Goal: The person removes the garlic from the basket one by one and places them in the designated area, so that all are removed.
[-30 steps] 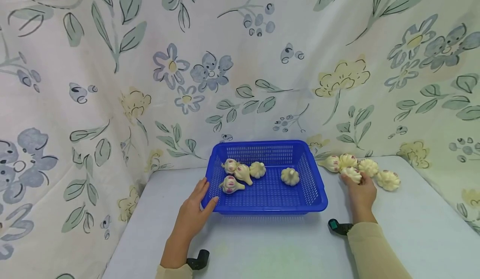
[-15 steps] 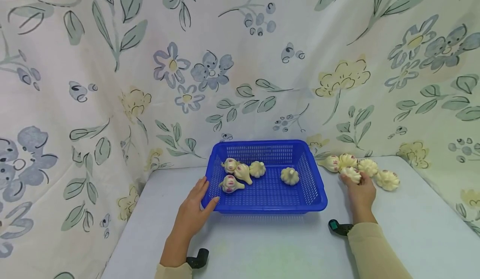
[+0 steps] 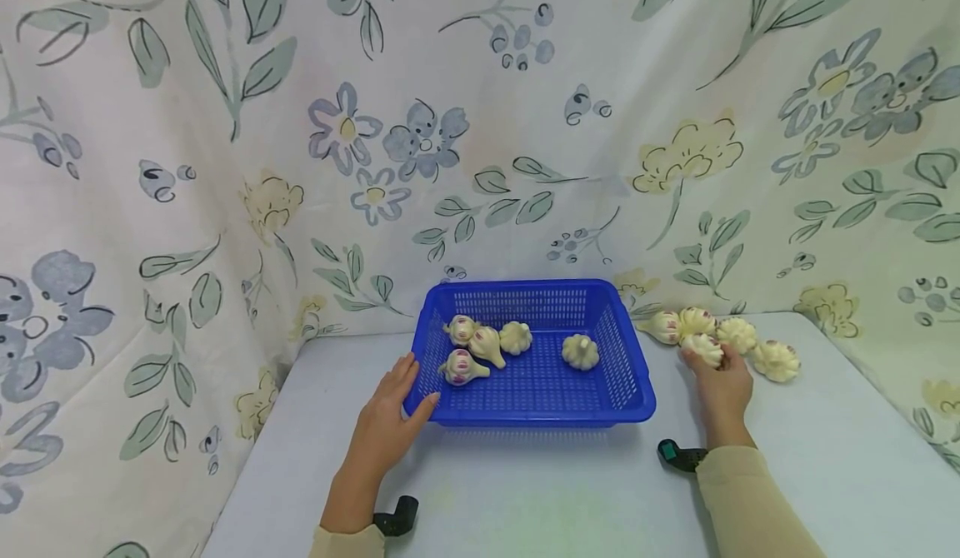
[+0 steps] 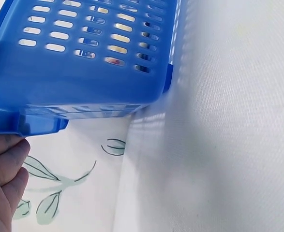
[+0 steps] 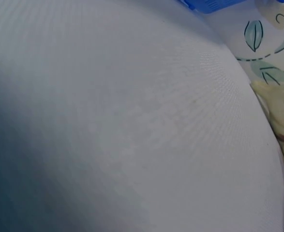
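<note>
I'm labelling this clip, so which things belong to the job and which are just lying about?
In use:
basket, left hand touching it
right hand, garlic it holds
other bulbs

Just around:
floral cloth
white table
wrist cameras

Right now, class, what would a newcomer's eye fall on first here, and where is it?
The bright blue basket, mid-picture in the head view, probably stands out first, with five garlic bulbs lying in it. Next, to its right, the right hand grips another bulb beside four more bulbs, while the left hand touches the basket's left end. Flower-patterned cloth fills the background.
</note>
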{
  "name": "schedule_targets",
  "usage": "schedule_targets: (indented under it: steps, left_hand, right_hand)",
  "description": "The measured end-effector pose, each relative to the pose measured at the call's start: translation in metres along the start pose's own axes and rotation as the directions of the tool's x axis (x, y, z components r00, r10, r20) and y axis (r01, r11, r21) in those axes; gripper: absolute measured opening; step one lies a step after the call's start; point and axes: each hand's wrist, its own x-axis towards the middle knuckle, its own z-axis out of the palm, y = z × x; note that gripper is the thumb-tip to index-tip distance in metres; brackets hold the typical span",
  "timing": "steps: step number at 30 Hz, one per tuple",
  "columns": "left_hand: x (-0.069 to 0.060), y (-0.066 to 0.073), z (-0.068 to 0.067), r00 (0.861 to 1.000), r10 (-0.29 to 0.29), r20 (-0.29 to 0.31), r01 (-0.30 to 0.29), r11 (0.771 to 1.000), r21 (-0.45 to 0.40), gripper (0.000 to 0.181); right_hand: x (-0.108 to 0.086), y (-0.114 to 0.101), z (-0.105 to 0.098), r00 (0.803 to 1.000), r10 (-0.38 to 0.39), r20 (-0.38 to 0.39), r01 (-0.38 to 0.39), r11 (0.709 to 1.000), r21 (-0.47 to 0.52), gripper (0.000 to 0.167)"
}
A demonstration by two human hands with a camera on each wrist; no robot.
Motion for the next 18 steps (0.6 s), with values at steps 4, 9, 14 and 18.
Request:
schedule_targets:
  steps: [4,9,14,18]
  left_hand:
    - [0.0007,0.0002,0.0007,1.000,0.001,-0.003,-0.001,1.000,0.000,0.070]
    - [0.0012,-0.0005,0.0010,1.000,0.003,0.001,-0.003,1.000,-0.003,0.071]
    - [0.0018,-0.0013,0.0010,1.000,-0.008,0.006,0.008,1.000,-0.003,0.072]
    - [0.0020,-0.0018,0.0014,1.000,-0.012,0.006,0.012,1.000,-0.005,0.072]
  right_hand:
    - [-0.0003,-0.0007,-0.0005,1.000,-0.010,-0.001,0.010,1.000,0.003,0.089]
    - [-0.0019,-0.0019,-0.0006,1.000,-0.004,-0.002,0.004,1.000,0.007,0.088]
    - [-0.0024,-0.0031,-0.0008,1.000,0.005,0.004,-0.005,1.000,0.016,0.090]
    - [-0.0020,-0.0033,-0.0008,1.000,0.006,0.009,-0.006,1.000,0.018,0.091]
